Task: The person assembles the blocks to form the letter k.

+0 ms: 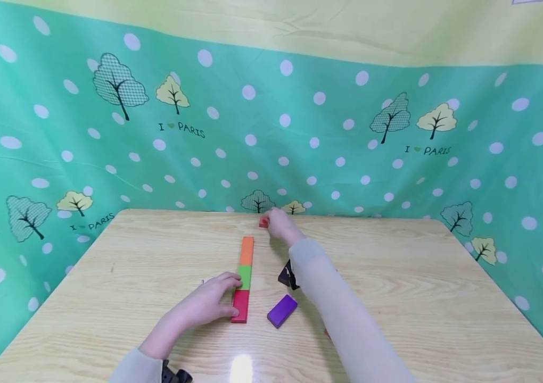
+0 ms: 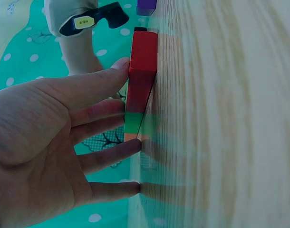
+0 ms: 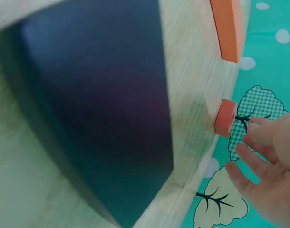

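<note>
A straight row of blocks lies on the table: a red block [image 1: 240,307] nearest, a green block [image 1: 245,277] in the middle and an orange block [image 1: 247,250] at the far end. My left hand [image 1: 206,300] rests along the row's left side, fingers spread. Its thumb [image 2: 120,64] is at the red block's side. My right hand [image 1: 281,223] reaches to the table's far edge, beside a small red-orange block [image 3: 225,117]. In the right wrist view its fingers look loosely bent, not wrapped round that block; whether a fingertip touches it is unclear.
A purple block [image 1: 282,311] lies right of the row. A dark block [image 1: 284,275], partly hidden by my right wrist, lies beyond it. Another red piece [image 1: 327,334] peeks out beside my right forearm. A green dotted curtain [image 1: 319,159] hangs behind the wooden table [image 1: 396,266].
</note>
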Demonstrator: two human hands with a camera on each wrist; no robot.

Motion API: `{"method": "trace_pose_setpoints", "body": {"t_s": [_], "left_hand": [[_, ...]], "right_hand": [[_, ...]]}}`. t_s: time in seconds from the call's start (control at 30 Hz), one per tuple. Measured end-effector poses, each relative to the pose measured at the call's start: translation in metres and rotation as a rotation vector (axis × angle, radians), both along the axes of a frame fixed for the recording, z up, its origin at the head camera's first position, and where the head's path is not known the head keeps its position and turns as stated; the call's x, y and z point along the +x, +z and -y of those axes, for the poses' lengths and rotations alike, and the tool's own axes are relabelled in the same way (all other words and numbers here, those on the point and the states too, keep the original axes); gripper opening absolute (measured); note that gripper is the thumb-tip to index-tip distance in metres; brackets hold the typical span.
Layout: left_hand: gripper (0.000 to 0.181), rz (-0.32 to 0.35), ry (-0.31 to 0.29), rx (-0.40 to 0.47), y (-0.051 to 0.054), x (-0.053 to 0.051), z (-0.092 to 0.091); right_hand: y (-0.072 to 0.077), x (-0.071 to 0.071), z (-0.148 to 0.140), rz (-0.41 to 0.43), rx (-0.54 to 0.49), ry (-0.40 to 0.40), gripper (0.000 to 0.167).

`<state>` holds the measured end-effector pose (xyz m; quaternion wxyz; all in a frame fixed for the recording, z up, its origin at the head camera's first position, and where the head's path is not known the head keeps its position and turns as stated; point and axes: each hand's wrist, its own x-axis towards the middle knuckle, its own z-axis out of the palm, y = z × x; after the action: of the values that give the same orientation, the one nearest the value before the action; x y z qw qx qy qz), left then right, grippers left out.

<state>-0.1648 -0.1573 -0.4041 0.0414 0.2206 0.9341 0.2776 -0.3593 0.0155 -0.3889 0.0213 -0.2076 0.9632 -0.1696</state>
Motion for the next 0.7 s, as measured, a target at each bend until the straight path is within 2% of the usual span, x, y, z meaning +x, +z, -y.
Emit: {"method": "trace_pose_setpoints", "body": {"t_s": [0.2,0.47,0.7], "left_hand": [[0.054,0.006,-0.005,0.010,0.001,0.001,-0.001],[0.053,-0.002,-0.009,-0.004,-0.003,-0.001,-0.001],[0.053,-0.010,-0.009,-0.005,-0.002,-0.001,0.000]], "right_hand": [[0.000,-0.004,0.001,-0.002,0.026,-0.011,0.035],[-0.003,-0.013,0.000,0.038,0.012,-0.032,0.037],[-0.003,-0.013,-0.003,0.057,0.030,-0.042,0.036]]}}
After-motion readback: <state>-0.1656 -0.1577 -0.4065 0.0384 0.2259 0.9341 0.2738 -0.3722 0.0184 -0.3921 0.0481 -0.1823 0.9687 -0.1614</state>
